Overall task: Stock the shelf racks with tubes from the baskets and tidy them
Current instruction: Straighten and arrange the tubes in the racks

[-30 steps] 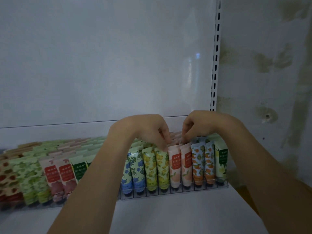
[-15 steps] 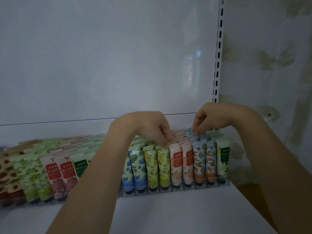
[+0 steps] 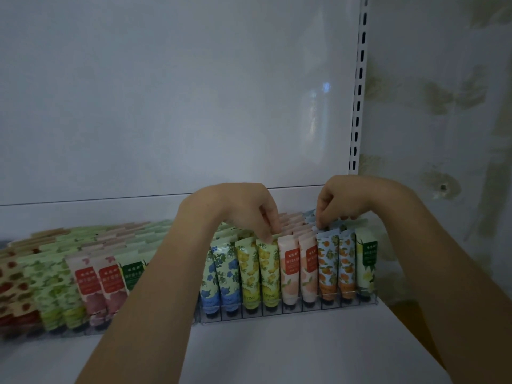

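A clear rack (image 3: 277,314) on the white shelf (image 3: 277,353) holds rows of upright tubes: blue-flower (image 3: 221,273), lemon (image 3: 270,273), peach (image 3: 289,270), orange-print (image 3: 327,261) and a green-white row (image 3: 365,264) at the right end. My left hand (image 3: 235,209) reaches over the rack, its fingertips resting on the tops of the lemon and peach rows. My right hand (image 3: 343,200) is over the orange-print rows, thumb and fingers pinching the crimped top of a tube behind the front one. My hands hide the back rows.
A second rack (image 3: 69,328) to the left holds red-print, green-leaf and pink tubes, partly behind my left forearm. The white back panel (image 3: 180,106) rises behind, with a slotted upright (image 3: 358,92) at its right. A stained wall (image 3: 443,106) lies beyond the shelf end.
My right hand has shifted right from the peach rows to the orange-print rows and lifted slightly. My left hand stays at the lemon and peach tops.
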